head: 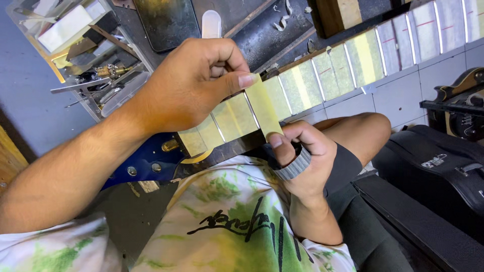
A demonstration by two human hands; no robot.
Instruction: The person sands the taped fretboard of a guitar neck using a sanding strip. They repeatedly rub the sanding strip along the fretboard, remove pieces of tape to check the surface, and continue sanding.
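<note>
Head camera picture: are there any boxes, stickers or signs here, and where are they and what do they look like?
Clear plastic box: top left, see-through, holding small metal parts and a white block.
Black case: right side, dark, with a silver latch.
Yellow tape strip: pinched between left hand and right hand, over the guitar neck.

Guitar repair workshop: taped fretboard (353, 63), parts tray (96, 75).
</note>
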